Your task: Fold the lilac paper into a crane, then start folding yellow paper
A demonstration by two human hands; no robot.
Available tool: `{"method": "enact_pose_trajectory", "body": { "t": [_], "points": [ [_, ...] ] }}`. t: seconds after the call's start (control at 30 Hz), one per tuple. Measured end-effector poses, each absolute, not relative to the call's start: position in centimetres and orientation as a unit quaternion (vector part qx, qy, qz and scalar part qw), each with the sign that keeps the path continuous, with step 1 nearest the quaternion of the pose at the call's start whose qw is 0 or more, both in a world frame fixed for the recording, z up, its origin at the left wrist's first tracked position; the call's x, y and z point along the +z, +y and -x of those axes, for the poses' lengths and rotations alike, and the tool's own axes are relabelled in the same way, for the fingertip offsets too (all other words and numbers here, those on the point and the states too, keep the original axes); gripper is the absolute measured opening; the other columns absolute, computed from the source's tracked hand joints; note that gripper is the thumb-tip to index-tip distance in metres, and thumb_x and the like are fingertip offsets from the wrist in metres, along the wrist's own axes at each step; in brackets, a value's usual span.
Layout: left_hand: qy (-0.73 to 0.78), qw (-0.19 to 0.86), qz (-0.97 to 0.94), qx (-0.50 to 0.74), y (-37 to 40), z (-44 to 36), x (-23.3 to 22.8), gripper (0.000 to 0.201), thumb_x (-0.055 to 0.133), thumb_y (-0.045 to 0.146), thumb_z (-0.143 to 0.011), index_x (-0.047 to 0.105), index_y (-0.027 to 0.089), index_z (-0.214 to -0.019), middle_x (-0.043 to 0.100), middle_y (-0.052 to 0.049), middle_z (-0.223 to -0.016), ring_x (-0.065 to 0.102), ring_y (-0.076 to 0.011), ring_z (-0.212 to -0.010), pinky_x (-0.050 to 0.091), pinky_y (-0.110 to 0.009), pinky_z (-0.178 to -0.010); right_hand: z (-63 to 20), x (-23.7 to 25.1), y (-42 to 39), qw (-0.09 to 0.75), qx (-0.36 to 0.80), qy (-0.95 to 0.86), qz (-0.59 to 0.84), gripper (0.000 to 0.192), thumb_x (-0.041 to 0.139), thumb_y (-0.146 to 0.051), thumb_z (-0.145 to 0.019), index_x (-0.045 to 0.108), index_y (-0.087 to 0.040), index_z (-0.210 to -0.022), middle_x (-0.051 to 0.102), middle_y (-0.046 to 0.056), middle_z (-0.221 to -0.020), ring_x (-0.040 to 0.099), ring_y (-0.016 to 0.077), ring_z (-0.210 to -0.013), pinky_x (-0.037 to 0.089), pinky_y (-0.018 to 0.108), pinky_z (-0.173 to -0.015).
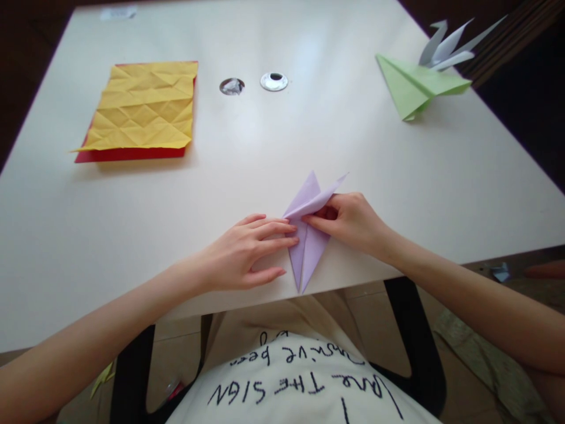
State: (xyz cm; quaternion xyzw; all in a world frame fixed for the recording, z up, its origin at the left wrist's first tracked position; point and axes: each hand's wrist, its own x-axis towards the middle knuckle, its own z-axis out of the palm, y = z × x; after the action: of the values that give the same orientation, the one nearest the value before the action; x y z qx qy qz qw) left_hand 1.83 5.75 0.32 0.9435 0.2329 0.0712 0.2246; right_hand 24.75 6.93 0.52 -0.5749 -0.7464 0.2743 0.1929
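Observation:
A folded sheet of lilac origami paper [314, 247] lies near the front edge of the white table, its two lower points aimed toward me. Its upper flaps stand up and spread apart. My left hand [260, 250] rests flat with fingers stretched, the fingertips touching the paper's left side. On the other side my right hand [348, 221] pinches the right upper flap between thumb and fingers. Some of the right fingers are hidden behind that flap.
Creased yellow paper [141, 106] lies over a red sheet [132, 155] at the left. A green folded paper plane [417, 85] and a pale paper crane [445, 50] are at the far right. Two round cable holes [232, 86] sit in the white table [220, 176].

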Motion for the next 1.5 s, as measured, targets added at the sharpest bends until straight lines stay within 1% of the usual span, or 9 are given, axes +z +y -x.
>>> {"method": "enact_pose_trajectory", "body": {
  "t": [0.17,0.37,0.53,0.67,0.8,0.87,1.03,1.27,1.5],
  "points": [
    [0.232,0.198,-0.949,0.077,5.4,-1.9,0.0,0.055,0.042,0.045,-0.088,0.038,0.016,-0.134,0.042,-0.010,-0.140,0.042,-0.0223,-0.126,0.027,-0.041,-0.107,-25.0,0.4,7.1,0.200,0.285,-0.753,0.559,0.014,0.061,-0.022,-0.072,0.063,-0.014,-0.061,0.059,-0.001,-0.052,0.048,0.0091,-0.046,0.034,0.023,-0.048],
    [0.238,0.127,-0.959,0.084,4.6,-2.6,-0.4,0.061,0.039,0.052,-0.088,0.040,0.010,-0.133,0.043,-0.012,-0.139,0.041,-0.0241,-0.126,0.031,-0.039,-0.105,-24.8,0.3,6.8,0.210,0.248,-0.754,0.571,0.018,0.061,-0.022,-0.071,0.059,-0.015,-0.056,0.058,0.000,-0.051,0.048,0.0096,-0.046,0.034,0.024,-0.049],
    [0.241,0.086,-0.965,0.062,4.6,-3.4,-0.4,0.070,0.034,0.059,-0.088,0.036,0.007,-0.136,0.039,-0.012,-0.142,0.040,-0.0268,-0.125,0.034,-0.040,-0.101,-24.8,0.4,6.9,0.199,0.256,-0.755,0.570,0.017,0.061,-0.022,-0.072,0.059,-0.014,-0.056,0.060,0.001,-0.053,0.049,0.0102,-0.047,0.034,0.024,-0.050],
    [0.241,0.079,-0.966,0.056,4.6,-3.7,-0.2,0.071,0.031,0.060,-0.088,0.038,0.005,-0.134,0.040,-0.014,-0.141,0.039,-0.0277,-0.125,0.034,-0.040,-0.101,-24.8,0.5,7.1,0.184,0.268,-0.757,0.567,0.016,0.059,-0.023,-0.072,0.063,-0.014,-0.060,0.059,0.000,-0.053,0.048,0.0101,-0.047,0.033,0.024,-0.050],
    [0.234,0.092,-0.965,0.072,4.4,-3.6,-0.1,0.073,0.033,0.059,-0.088,0.039,0.003,-0.133,0.040,-0.016,-0.140,0.037,-0.0270,-0.129,0.030,-0.039,-0.107,-24.8,0.6,7.2,0.181,0.264,-0.756,0.572,0.016,0.060,-0.022,-0.071,0.061,-0.013,-0.058,0.059,0.001,-0.052,0.048,0.0099,-0.047,0.033,0.024,-0.050],
    [0.234,0.104,-0.964,0.076,4.4,-3.1,-0.1,0.070,0.035,0.057,-0.088,0.039,0.003,-0.133,0.040,-0.015,-0.141,0.036,-0.0254,-0.130,0.030,-0.038,-0.108,-24.7,0.6,7.1,0.180,0.256,-0.756,0.575,0.016,0.061,-0.022,-0.070,0.060,-0.013,-0.057,0.059,0.001,-0.052,0.049,0.0100,-0.047,0.033,0.024,-0.050],
    [0.262,0.103,-0.956,0.080,4.4,-1.8,-0.2,0.053,0.038,0.043,-0.092,0.040,0.010,-0.133,0.041,-0.010,-0.141,0.037,-0.0204,-0.131,0.030,-0.037,-0.109,-24.7,0.5,7.1,0.172,0.246,-0.762,0.574,0.018,0.061,-0.022,-0.071,0.060,-0.014,-0.056,0.058,0.000,-0.051,0.048,0.0096,-0.046,0.032,0.024,-0.049],
    [0.288,0.081,-0.949,0.100,4.7,-1.6,0.0,0.042,0.042,0.038,-0.092,0.050,0.015,-0.126,0.050,-0.007,-0.134,0.045,-0.0226,-0.123,0.034,-0.040,-0.104,-24.7,0.5,7.2,0.161,0.249,-0.764,0.573,0.020,0.061,-0.022,-0.071,0.056,-0.014,-0.053,0.057,-0.001,-0.050,0.047,0.0089,-0.046,0.032,0.023,-0.048],
    [0.286,0.072,-0.948,0.123,5.2,-1.7,0.0,0.036,0.045,0.034,-0.091,0.054,0.016,-0.121,0.057,-0.006,-0.127,0.051,-0.0204,-0.117,0.031,-0.039,-0.104,-24.8,0.4,7.2,0.160,0.252,-0.765,0.571,0.022,0.061,-0.023,-0.071,0.054,-0.014,-0.052,0.056,-0.001,-0.050,0.046,0.0085,-0.046,0.031,0.022,-0.048]
  ]
}}
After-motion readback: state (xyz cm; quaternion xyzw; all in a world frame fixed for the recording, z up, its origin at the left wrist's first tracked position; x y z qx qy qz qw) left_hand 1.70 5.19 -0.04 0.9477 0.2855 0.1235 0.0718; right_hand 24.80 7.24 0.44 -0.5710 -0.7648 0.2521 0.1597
